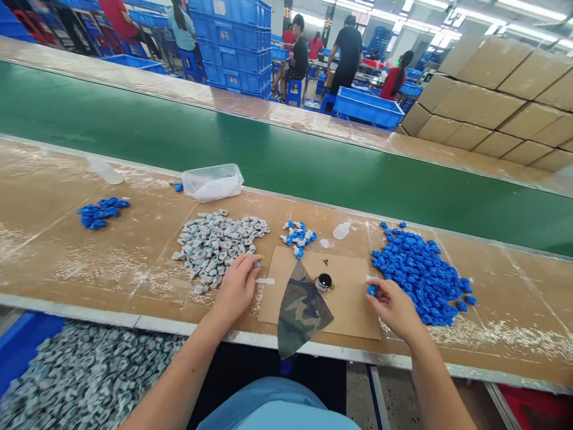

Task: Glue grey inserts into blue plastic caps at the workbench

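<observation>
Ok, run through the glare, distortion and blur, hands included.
In the head view, the ceiling lights glare almost white; in the head view, the green belt carries soft reflections and slopes down rightward; the head view seems to stretch the cartons near its edge; in the head view, the left hand and right hand show no obvious motion blur.

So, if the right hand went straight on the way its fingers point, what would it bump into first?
Probably the jar on the cardboard; but how high the right hand is can't be judged, so it might pass above.
</observation>
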A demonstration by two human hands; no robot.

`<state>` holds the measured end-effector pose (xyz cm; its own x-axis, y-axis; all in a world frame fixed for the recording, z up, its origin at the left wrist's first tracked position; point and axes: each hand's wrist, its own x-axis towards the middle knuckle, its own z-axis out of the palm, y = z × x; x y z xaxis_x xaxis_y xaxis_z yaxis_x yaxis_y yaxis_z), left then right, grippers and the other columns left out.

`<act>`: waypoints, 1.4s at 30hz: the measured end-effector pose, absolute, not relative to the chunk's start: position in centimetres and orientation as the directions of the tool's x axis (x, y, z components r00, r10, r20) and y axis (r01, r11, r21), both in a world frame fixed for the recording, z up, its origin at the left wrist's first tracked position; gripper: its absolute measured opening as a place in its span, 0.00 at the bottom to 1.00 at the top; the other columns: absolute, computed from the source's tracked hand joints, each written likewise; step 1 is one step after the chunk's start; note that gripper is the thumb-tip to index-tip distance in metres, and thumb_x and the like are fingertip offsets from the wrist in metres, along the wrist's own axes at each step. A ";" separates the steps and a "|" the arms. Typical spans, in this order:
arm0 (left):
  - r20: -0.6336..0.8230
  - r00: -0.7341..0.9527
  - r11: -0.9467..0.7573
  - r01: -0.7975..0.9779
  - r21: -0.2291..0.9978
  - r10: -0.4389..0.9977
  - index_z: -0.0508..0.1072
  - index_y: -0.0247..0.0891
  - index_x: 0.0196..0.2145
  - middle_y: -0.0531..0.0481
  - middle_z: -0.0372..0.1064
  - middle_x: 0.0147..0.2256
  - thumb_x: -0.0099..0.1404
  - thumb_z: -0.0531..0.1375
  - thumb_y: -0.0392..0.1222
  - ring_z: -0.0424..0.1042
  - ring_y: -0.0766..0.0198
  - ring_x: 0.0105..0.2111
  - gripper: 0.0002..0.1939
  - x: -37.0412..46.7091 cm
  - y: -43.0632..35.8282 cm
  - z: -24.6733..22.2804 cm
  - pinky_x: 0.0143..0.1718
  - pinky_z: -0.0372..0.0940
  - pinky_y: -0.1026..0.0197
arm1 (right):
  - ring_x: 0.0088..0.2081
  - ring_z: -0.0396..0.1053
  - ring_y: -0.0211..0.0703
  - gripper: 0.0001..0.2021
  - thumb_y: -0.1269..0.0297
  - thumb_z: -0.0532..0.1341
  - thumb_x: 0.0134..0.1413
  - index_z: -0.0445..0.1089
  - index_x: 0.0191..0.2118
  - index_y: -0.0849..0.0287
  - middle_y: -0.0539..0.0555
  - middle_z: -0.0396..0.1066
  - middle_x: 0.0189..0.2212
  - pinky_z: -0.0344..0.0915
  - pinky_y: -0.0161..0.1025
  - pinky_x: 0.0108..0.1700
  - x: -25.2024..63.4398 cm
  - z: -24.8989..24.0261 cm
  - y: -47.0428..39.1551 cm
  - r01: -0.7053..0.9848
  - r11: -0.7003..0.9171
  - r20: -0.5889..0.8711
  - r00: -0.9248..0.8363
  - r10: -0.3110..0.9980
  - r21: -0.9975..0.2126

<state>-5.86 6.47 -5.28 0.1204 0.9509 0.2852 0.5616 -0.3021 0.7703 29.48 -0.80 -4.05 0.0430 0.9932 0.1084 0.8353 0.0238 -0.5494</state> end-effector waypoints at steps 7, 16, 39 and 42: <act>-0.235 0.265 0.280 -0.147 0.949 0.935 0.71 0.37 0.38 0.48 0.73 0.35 0.58 0.61 0.49 0.73 0.63 0.34 0.15 -1.4 3.4 -5.6 0.42 0.67 0.58 | 0.22 0.67 0.38 0.12 0.54 0.63 0.46 0.68 0.28 0.58 0.51 0.71 0.23 0.66 0.36 0.25 26.3 -5.6 -0.6 0.707 -0.040 0.112 0.168 0.979 -0.706; -0.272 0.346 0.338 -0.143 0.930 0.898 0.71 0.38 0.36 0.47 0.73 0.38 0.54 0.65 0.46 0.71 0.66 0.34 0.14 0.9 2.6 -5.6 0.39 0.68 0.61 | 0.29 0.75 0.42 0.12 0.55 0.63 0.50 0.73 0.34 0.58 0.54 0.77 0.28 0.74 0.39 0.33 24.2 -5.1 -0.7 0.584 0.027 0.164 0.183 0.969 -0.811; -0.278 0.336 0.354 -0.192 0.915 0.900 0.73 0.37 0.35 0.50 0.72 0.32 0.51 0.66 0.44 0.70 0.64 0.34 0.15 1.4 2.5 -6.9 0.41 0.67 0.59 | 0.33 0.74 0.41 0.09 0.61 0.60 0.56 0.76 0.39 0.54 0.54 0.78 0.35 0.71 0.38 0.36 22.0 -3.7 0.0 0.754 0.232 0.314 -0.036 0.949 -0.614; -0.291 0.338 0.373 -0.207 0.905 0.895 0.73 0.36 0.33 0.50 0.73 0.31 0.49 0.68 0.46 0.71 0.64 0.34 0.15 1.5 2.5 -6.6 0.41 0.67 0.59 | 0.31 0.74 0.41 0.09 0.60 0.61 0.55 0.77 0.39 0.54 0.53 0.78 0.34 0.72 0.38 0.36 22.1 -3.8 -0.1 0.727 0.172 0.274 0.023 0.961 -0.665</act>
<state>1.48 2.51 -6.63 0.3383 0.8948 -0.2914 -0.2069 0.3728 0.9045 22.07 -0.13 -3.81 0.0228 0.9614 0.2743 0.7270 0.1724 -0.6646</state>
